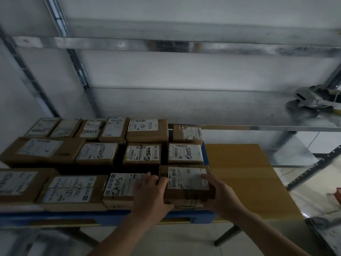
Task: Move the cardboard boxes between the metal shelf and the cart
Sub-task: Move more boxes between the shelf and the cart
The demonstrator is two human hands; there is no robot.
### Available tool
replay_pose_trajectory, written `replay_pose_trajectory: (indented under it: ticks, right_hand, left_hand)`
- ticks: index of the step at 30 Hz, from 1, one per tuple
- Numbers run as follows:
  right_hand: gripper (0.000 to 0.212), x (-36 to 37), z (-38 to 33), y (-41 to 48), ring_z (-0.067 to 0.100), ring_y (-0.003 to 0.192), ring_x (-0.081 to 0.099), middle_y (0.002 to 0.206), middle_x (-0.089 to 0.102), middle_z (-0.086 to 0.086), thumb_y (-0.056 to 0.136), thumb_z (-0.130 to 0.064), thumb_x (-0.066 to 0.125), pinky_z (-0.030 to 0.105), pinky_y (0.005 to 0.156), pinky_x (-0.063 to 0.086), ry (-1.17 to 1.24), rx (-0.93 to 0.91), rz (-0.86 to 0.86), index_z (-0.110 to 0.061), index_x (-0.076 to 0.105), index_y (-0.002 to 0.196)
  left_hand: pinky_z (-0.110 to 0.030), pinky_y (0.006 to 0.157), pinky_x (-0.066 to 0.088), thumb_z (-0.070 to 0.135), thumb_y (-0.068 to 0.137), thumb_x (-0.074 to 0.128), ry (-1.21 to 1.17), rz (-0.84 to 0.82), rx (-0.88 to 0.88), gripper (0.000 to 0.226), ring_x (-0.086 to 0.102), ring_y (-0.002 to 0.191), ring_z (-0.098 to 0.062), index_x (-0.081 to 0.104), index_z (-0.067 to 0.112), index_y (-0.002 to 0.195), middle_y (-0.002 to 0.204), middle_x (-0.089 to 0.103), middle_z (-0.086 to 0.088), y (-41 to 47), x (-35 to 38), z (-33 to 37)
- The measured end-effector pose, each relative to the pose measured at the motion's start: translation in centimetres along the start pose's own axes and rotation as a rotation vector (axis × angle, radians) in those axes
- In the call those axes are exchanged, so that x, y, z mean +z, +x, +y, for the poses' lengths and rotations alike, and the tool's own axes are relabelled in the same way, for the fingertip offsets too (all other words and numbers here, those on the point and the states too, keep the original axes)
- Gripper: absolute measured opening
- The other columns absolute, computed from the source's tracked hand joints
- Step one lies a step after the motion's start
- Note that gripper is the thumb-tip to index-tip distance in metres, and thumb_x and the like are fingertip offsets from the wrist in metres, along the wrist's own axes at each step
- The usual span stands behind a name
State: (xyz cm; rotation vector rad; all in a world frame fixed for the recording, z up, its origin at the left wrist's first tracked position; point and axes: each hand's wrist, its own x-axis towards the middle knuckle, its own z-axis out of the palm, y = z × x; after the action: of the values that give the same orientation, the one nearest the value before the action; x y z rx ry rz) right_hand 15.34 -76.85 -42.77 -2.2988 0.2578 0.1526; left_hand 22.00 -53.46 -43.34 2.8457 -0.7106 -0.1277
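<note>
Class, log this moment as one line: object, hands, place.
object: labelled cardboard box | left hand: grips its left edge | right hand: grips its right edge | place: blue cart, front-right corner

Cardboard boxes [96, 154] in three rows on a tray [73, 217], tray on a table [239, 172], my left hand [150, 194] and right hand [221, 194] holding the front right box [186, 182], metal shelf [203, 108] behind, tool [310, 99] on it far right

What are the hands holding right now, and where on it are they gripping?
One cardboard box, the front right one: the left hand grips its left side and the right hand its right side, fingers over the top edges.
</note>
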Motion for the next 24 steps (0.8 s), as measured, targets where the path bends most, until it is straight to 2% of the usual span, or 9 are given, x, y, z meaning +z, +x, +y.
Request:
replay_pose_trajectory:
  ticks: [3, 7, 11, 13, 15, 19, 20, 22, 24]
  right_hand:
    - [0.082, -0.2, 0.2, 0.0, 0.006, 0.114, 0.051, 0.121, 0.048, -0.018, 0.073, -0.006, 0.081, 0.008, 0.079, 0.051, 0.003, 0.004, -0.003, -0.025, 0.045, 0.144]
    - [0.080, -0.2, 0.5, 0.0, 0.009, 0.121, 0.051, 0.129, 0.052, -0.013, 0.075, -0.008, 0.081, 0.010, 0.084, 0.052, -0.013, -0.002, -0.009, -0.025, 0.044, 0.144]
    - [0.079, -0.2, 0.3, -0.1, 0.012, 0.122, 0.053, 0.128, 0.051, -0.014, 0.077, -0.014, 0.080, 0.021, 0.091, 0.055, -0.040, 0.000, -0.019, -0.027, 0.042, 0.144]
    - [0.081, -0.4, 0.0, -0.2, 0.011, 0.116, 0.056, 0.121, 0.048, -0.018, 0.076, -0.021, 0.082, 0.024, 0.089, 0.057, -0.060, -0.002, -0.028, -0.028, 0.040, 0.145]
    - [0.085, -0.5, -0.3, -0.4, 0.011, 0.111, 0.057, 0.126, 0.044, -0.019, 0.075, -0.030, 0.081, 0.024, 0.085, 0.058, -0.084, -0.023, -0.021, -0.028, 0.037, 0.148]
    - [0.081, -0.5, -1.5, -0.5, 0.017, 0.112, 0.058, 0.138, 0.039, -0.015, 0.074, -0.056, 0.063, 0.024, 0.070, 0.060, -0.140, -0.100, 0.050, -0.034, 0.035, 0.147]
    - [0.080, -0.6, -2.1, -0.4, 0.021, 0.119, 0.057, 0.146, 0.036, -0.012, 0.075, -0.058, 0.061, 0.025, 0.072, 0.061, -0.171, -0.120, 0.067, -0.037, 0.034, 0.147]
    - [0.080, -0.8, -3.8, -0.4, 0.025, 0.135, 0.046, 0.160, 0.021, -0.011, 0.081, -0.055, 0.065, 0.033, 0.088, 0.058, -0.243, -0.149, 0.094, -0.039, 0.029, 0.151]
    - [0.083, -0.8, -5.7, -0.2, 0.023, 0.147, 0.029, 0.164, 0.009, -0.010, 0.084, -0.056, 0.065, 0.046, 0.108, 0.045, -0.317, -0.175, 0.136, -0.039, 0.023, 0.153]
  left_hand:
    - [-0.051, 0.115, 0.025, 0.063, 0.075, 0.066, 0.006, 0.001, -0.001, 0.074, 0.024, 0.143, -0.024, 0.037, 0.035, 0.137, 0.139, 0.043, 0.006, 0.0, 0.0, 0.2]
    - [-0.052, 0.116, 0.022, 0.063, 0.076, 0.066, 0.015, -0.006, -0.001, 0.073, 0.024, 0.144, -0.024, 0.037, 0.035, 0.137, 0.139, 0.043, 0.006, 0.0, 0.1, 0.3]
    - [-0.055, 0.116, 0.020, 0.064, 0.076, 0.065, 0.029, -0.023, 0.004, 0.074, 0.024, 0.143, -0.025, 0.036, 0.036, 0.137, 0.140, 0.043, 0.006, -0.1, 0.0, 0.1]
    - [-0.056, 0.116, 0.020, 0.067, 0.075, 0.064, 0.034, -0.026, 0.014, 0.076, 0.024, 0.143, -0.025, 0.036, 0.035, 0.138, 0.139, 0.043, 0.007, -0.3, -0.2, 0.0]
    - [-0.055, 0.115, 0.020, 0.071, 0.072, 0.061, 0.024, -0.014, 0.029, 0.078, 0.023, 0.142, -0.025, 0.038, 0.034, 0.137, 0.139, 0.042, 0.007, -0.4, -0.6, -0.2]
    - [-0.052, 0.117, 0.018, 0.082, 0.072, 0.049, 0.015, 0.005, 0.023, 0.087, 0.016, 0.146, -0.025, 0.034, 0.031, 0.142, 0.148, 0.034, 0.005, -1.0, -1.8, -0.8]
    - [-0.052, 0.118, 0.017, 0.082, 0.073, 0.048, 0.010, 0.010, 0.018, 0.089, 0.013, 0.148, -0.025, 0.032, 0.031, 0.144, 0.151, 0.030, 0.005, -1.2, -2.2, -1.1]
    - [-0.052, 0.119, 0.016, 0.081, 0.075, 0.045, 0.003, 0.028, 0.015, 0.088, 0.010, 0.148, -0.024, 0.030, 0.030, 0.145, 0.155, 0.024, 0.003, -1.4, -3.2, -1.8]
    - [-0.053, 0.117, 0.020, 0.081, 0.074, 0.039, 0.017, 0.077, 0.027, 0.088, 0.012, 0.147, -0.023, 0.032, 0.028, 0.144, 0.155, 0.022, 0.002, -1.5, -4.4, -2.8]
